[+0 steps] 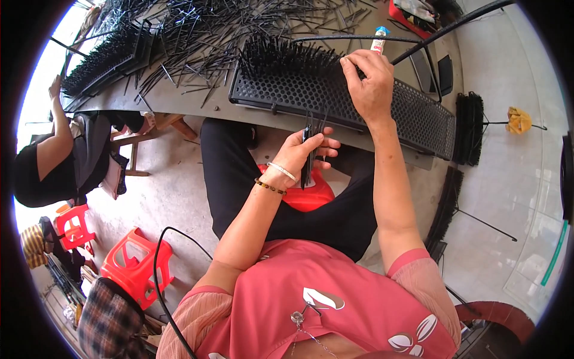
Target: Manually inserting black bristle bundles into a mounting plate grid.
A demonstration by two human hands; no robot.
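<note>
My left hand (292,157) is closed around a bundle of thin black sticks (308,161), just off the table's near edge; the thumb presses on it and the other fingertips show beyond. A long black perforated rack (412,115) lies along the edge in front of me. Its left far part is packed with upright black sticks (281,57), while bare holes show along the near side and to the right. Over the rack, at the right end of the packed part, my right hand (369,87) is bent in a pinch. Whatever its fingertips hold is hidden.
Loose black sticks (185,57) cover the table's far left. Another person's hand (55,88) touches a second filled rack (110,60). A white tube-like packet (379,39) lies beyond my right hand. Red stools (136,263) stand at left; black brush-like pieces (469,128) are at right.
</note>
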